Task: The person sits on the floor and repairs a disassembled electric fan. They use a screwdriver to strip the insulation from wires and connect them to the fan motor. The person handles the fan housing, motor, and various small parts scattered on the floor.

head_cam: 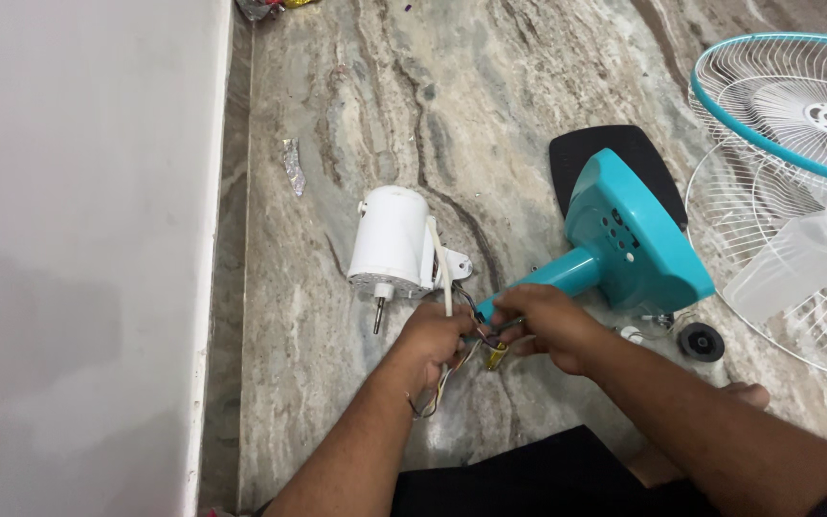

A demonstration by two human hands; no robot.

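Marble floor (490, 105): L hand (435, 337) & R hand (546, 324) fingers pinch wires (479, 337) by white motor (392, 239).

Left of the white motor housing (391, 239), bare floor (308, 383) runs to the wall (88, 258); right, the teal stand (629, 239) and fan guards (796, 191) block passage.

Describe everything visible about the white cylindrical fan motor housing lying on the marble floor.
The white cylindrical fan motor housing looks like smooth plastic and lies on its side on the veined marble floor, near the pale wall. A thin metal shaft sticks out of its lower end. A white cord runs beside it toward the left hand, which grips wires.
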